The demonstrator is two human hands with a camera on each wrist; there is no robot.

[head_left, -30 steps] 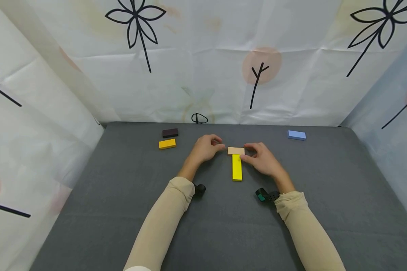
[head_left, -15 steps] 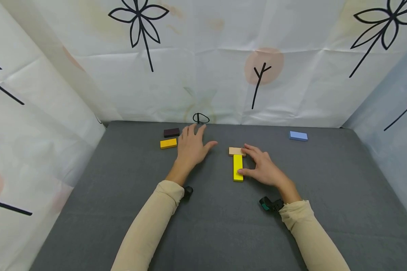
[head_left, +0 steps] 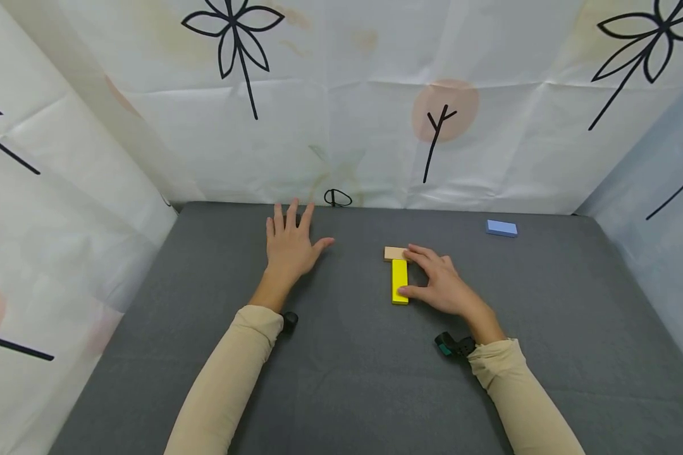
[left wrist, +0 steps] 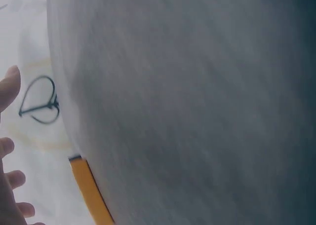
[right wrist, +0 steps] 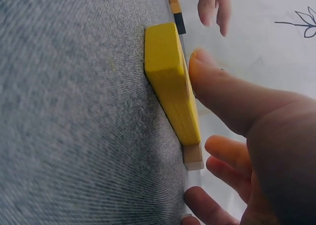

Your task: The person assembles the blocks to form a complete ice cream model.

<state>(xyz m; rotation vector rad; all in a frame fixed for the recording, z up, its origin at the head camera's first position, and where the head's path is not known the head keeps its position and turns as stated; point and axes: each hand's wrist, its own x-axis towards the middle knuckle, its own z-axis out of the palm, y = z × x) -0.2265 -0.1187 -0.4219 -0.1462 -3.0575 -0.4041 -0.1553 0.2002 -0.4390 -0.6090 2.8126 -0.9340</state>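
My left hand (head_left: 289,249) has spread, straight fingers and hovers over the back left of the table, covering most of the dark block (head_left: 298,220) and the orange block (left wrist: 92,193). Nothing is held in it. The yellow block (head_left: 399,275) lies lengthwise on the table, its far end against the middle of a crosswise tan block (head_left: 394,253), together like a T. My right hand (head_left: 443,284) is on their right: its thumb rests at the yellow block's near part, and its forefinger is at the tan block's right end. Its fingers are loosely bent, not wrapped around either block.
A blue block (head_left: 501,228) lies at the back right of the grey table (head_left: 364,379). White cloth walls (head_left: 341,139) with printed plants stand behind the table and on both sides.
My left hand has moved left from beside the tan block to above the dark and orange blocks, its fingers spreading. My right thumb has shifted down along the yellow block.
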